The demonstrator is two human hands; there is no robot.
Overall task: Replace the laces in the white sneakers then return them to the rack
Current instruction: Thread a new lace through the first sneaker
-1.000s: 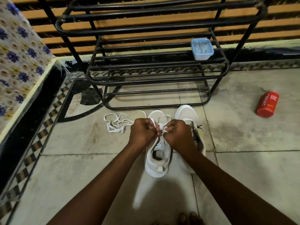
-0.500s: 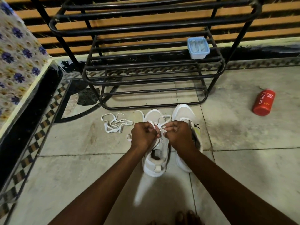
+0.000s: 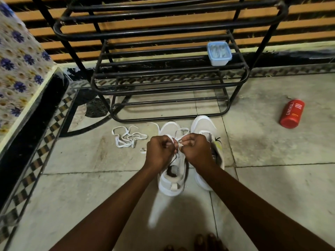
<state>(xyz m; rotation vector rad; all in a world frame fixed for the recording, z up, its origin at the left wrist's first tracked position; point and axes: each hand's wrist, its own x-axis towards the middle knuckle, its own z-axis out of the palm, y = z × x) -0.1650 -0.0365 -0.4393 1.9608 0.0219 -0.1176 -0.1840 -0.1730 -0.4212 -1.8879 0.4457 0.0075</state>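
A: Two hands are working low over the floor. What is showing nearest?

B: Bare toes (image 3: 208,240) are peeking in at the bottom edge, resting on the tiled floor (image 3: 72,196). Past them, both forearms are reaching forward.

A: And how are the hands sitting?

B: The left hand (image 3: 160,151) is curling tight and pinching a strand of the white lace (image 3: 181,132). The right hand (image 3: 196,151) is folding its fingers round the other strand. Their knuckles are almost touching.

A: Where are the sneakers standing?

B: The near sneaker (image 3: 172,185) is standing under the hands, heel toward the camera, with the lace looping over its front. The second sneaker (image 3: 203,125) is standing just beside it on the right, partly hidden by the right wrist.

A: Anything lying farther off?

B: A loose lace (image 3: 126,136) is lying tangled on the floor, left of the shoes. Beyond, the black rack (image 3: 163,30) is standing by the wall, carrying a blue tub (image 3: 219,53) on a shelf at its right end. A red bottle (image 3: 291,113) is lying on its side, well apart on the right.
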